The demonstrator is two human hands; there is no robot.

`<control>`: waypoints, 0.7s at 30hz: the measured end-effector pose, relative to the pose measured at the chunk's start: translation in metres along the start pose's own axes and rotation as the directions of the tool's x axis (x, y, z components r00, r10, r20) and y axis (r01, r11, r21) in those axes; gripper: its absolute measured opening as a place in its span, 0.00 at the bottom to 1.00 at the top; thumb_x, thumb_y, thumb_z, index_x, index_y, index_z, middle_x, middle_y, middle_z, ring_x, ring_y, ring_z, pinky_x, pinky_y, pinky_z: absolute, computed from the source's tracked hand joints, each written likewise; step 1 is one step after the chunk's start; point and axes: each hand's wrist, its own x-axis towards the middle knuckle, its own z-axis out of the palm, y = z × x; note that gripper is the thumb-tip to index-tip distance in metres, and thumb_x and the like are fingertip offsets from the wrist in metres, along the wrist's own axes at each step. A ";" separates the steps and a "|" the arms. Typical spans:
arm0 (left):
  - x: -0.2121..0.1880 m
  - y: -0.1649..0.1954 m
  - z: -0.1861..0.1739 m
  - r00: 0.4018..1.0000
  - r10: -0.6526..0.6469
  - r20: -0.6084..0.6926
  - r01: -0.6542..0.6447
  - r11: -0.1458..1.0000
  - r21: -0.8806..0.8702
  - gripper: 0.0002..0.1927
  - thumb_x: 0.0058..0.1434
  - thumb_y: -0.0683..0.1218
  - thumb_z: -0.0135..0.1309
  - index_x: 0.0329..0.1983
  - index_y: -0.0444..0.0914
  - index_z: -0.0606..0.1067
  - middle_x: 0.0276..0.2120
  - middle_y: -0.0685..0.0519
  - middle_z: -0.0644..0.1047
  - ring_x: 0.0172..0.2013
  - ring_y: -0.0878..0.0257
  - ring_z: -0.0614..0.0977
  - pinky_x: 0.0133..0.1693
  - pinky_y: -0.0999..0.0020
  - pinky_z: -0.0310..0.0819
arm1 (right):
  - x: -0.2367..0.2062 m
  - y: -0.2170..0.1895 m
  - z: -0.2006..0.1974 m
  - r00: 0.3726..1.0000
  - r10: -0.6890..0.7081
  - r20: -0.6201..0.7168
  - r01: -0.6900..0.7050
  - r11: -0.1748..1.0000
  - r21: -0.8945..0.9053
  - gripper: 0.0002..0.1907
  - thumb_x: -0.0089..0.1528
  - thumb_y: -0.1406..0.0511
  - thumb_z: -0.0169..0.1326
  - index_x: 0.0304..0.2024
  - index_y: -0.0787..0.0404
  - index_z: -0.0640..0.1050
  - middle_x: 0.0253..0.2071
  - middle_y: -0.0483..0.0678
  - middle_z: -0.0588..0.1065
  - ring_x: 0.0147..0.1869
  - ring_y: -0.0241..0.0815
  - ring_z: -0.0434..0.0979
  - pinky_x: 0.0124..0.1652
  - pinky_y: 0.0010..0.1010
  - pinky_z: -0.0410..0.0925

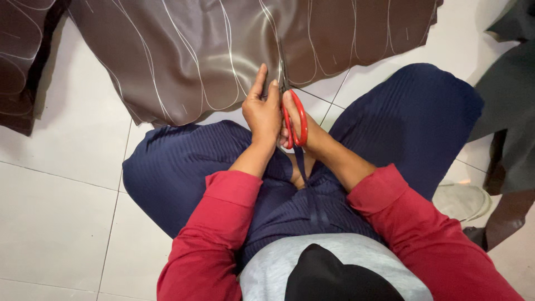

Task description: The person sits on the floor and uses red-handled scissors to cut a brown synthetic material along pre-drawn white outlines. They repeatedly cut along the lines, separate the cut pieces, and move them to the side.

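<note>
Item one, the largest: a brown faux-leather sheet (212, 50), chalk-lined with pale curves, is lying spread over the white tiled floor (61, 206) and draping toward our knees. We are judging it supple but heavy, smooth-faced and likely to slide on tile; it wants holding flat just beside the cut line, near the hanging edge.

Item two: our crossed legs in navy ribbed trousers (178, 173) are sitting below the sheet's near edge.

Item three: a grey shoe (462, 200) and dark scraps of material (507, 111) are lying well off to the right.

Item four: our left hand (262, 111) is resting on the sheet's edge, fingers stretched forward and pressing it, closed around nothing.

Item five: our right hand (304, 134) is gripping the red-handled scissors (293, 120), thumb threaded through a loop, handles drawn nearly together.

Item six: the blades are pointing away from us, entering the sheet's edge immediately right of the left fingertips; how far apart they stand we cannot tell. The sheet is lying ahead of both hands, touching them.
</note>
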 end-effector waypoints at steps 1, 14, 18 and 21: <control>0.000 0.001 0.000 1.000 -0.025 0.004 0.025 1.000 -0.004 0.24 0.64 0.46 0.58 0.65 0.48 0.75 0.23 0.56 0.80 0.20 0.75 0.69 0.25 0.73 0.69 | 0.001 0.000 0.000 0.999 -0.023 0.032 0.023 1.000 -0.011 0.39 0.65 0.34 0.30 0.31 0.59 0.72 0.15 0.41 0.63 0.16 0.33 0.67 0.19 0.23 0.65; 0.000 -0.002 -0.002 1.000 -0.021 0.010 0.022 0.997 -0.073 0.24 0.63 0.45 0.58 0.64 0.47 0.75 0.36 0.56 0.85 0.17 0.76 0.70 0.21 0.73 0.69 | -0.014 -0.004 0.008 0.973 0.115 -0.199 -0.119 0.993 -0.010 0.36 0.62 0.33 0.37 0.33 0.57 0.69 0.16 0.39 0.62 0.15 0.32 0.66 0.17 0.22 0.65; -0.001 0.001 -0.004 0.999 -0.047 0.028 0.049 0.995 -0.089 0.24 0.64 0.45 0.57 0.65 0.46 0.76 0.21 0.56 0.79 0.16 0.75 0.68 0.20 0.72 0.65 | -0.016 -0.006 0.011 0.974 0.076 -0.211 -0.088 0.995 -0.047 0.35 0.62 0.33 0.37 0.33 0.57 0.68 0.15 0.39 0.62 0.14 0.32 0.66 0.16 0.23 0.64; -0.001 0.003 -0.005 0.998 -0.050 0.031 0.053 0.993 -0.110 0.24 0.64 0.45 0.57 0.65 0.45 0.75 0.18 0.60 0.76 0.15 0.75 0.66 0.18 0.72 0.63 | -0.017 -0.007 0.011 0.980 0.050 -0.194 -0.059 0.997 -0.041 0.34 0.63 0.34 0.38 0.33 0.57 0.68 0.15 0.39 0.62 0.14 0.33 0.67 0.16 0.23 0.64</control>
